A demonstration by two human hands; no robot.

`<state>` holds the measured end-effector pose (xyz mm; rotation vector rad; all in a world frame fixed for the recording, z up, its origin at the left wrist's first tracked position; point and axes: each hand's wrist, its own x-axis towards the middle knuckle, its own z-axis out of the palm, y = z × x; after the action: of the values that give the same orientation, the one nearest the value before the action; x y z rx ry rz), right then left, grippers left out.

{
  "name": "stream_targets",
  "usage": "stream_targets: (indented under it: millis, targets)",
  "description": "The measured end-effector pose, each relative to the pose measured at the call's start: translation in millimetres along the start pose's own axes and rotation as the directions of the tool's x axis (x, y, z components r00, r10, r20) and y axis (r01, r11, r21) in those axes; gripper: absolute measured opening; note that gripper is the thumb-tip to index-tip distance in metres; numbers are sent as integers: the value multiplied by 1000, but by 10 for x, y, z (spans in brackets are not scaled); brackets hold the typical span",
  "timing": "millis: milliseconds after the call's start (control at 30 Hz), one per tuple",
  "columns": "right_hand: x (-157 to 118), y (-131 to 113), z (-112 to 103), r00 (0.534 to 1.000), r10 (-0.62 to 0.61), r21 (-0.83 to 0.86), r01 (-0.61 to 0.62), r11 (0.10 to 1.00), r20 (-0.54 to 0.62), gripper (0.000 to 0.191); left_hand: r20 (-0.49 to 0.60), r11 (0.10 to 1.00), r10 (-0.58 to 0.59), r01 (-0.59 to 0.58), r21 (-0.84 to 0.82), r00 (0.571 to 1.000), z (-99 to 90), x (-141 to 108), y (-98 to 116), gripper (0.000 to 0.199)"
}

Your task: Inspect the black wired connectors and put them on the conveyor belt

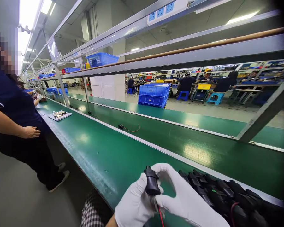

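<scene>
Both of my hands wear white gloves and meet around a small black cylindrical device (152,182) with a narrow nozzle on top. My left hand (134,200) grips it from the left, thumb against its side. On its other side, my right hand (177,192) curves round, index finger near the top and thumb at the lower end. A red wire (160,216) hangs below the device. Right of my hands, several similar black devices (217,189) lie in rows on the green bench, partly hidden by my right forearm.
The green workbench (85,142) runs away to the left, with a notepad (60,115) on it. One wired black device (121,126) lies on the sunken middle strip. A person (14,104) stands at the left. Blue crates (153,94) are behind the bench; a metal post (267,110) rises at right.
</scene>
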<state>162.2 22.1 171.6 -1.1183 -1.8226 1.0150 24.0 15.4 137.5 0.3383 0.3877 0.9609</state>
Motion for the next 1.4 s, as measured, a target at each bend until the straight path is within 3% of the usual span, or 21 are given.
stream_targets:
  millis: [67, 167, 400, 533, 733, 867, 1100, 1400]
  targets:
    - [26, 14, 7, 999, 31, 108, -34, 994, 27, 30, -36, 993, -75, 71, -99, 997, 81, -11, 33, 59]
    - [40, 58, 37, 999, 51, 239, -54, 970, 18, 23, -45, 985, -150, 145, -98, 988, 125, -14, 52, 62]
    - [17, 259, 155, 996, 82, 484, -82, 872, 20, 46, -97, 986, -126, 114, -119, 987, 81, -4, 21, 48]
    - [-8, 222, 187, 993, 105, 476, -67, 877, -55, 43, -113, 981, -139, 121, -151, 984, 118, -29, 33, 45]
    - [-82, 16, 191, 980, 184, 498, -126, 858, -69, 45, -71, 984, -119, 108, -138, 990, 149, -36, 43, 50]
    - [-91, 70, 192, 978, 183, 539, -101, 836, -100, 48, -72, 987, -112, 102, -127, 991, 181, -30, 38, 62]
    - [-120, 56, 182, 973, 175, 498, -78, 864, -151, 44, -69, 991, -87, 79, -105, 994, 188, -19, 31, 61]
    - [3, 437, 190, 978, 157, 431, -84, 898, -137, 49, -54, 990, -93, 87, -109, 994, 127, 31, 45, 56]
